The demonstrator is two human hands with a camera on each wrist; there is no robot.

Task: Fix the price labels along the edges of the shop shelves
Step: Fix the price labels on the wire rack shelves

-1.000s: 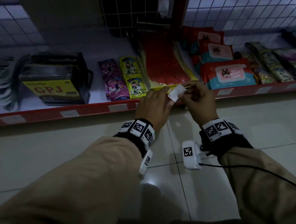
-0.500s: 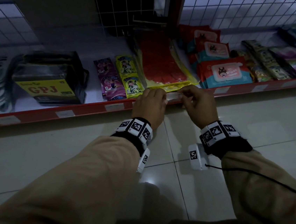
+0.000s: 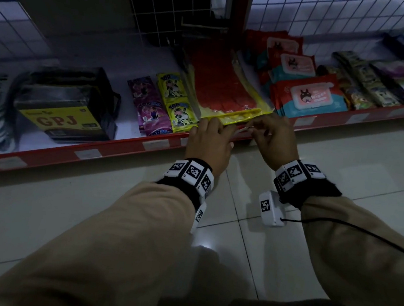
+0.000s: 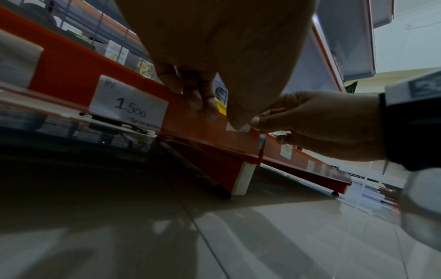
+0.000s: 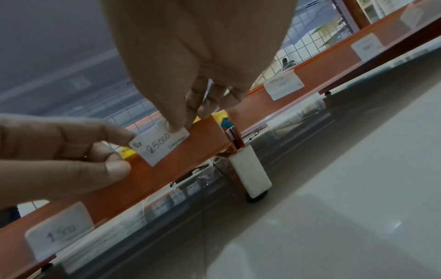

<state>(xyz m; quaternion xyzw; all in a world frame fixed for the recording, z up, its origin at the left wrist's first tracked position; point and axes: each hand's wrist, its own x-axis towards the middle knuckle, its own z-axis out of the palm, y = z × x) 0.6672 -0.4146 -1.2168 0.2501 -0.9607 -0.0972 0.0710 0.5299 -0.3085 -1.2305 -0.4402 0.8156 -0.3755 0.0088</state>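
That little paper price label (image 5: 159,145) marked 25.000 sits flat against the red shelf edge (image 5: 203,130), left hand (image 5: 59,151) pinching its left end and right hand (image 5: 190,75) its top right corner, looks flimsy and crease-prone, so I'd grip the corners.

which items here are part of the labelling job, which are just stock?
In the job:
25.000 price label, pinched by left hand and right hand
red shelf edge
1.500 label

Lying about:
wet wipes
GPJ box
sachets
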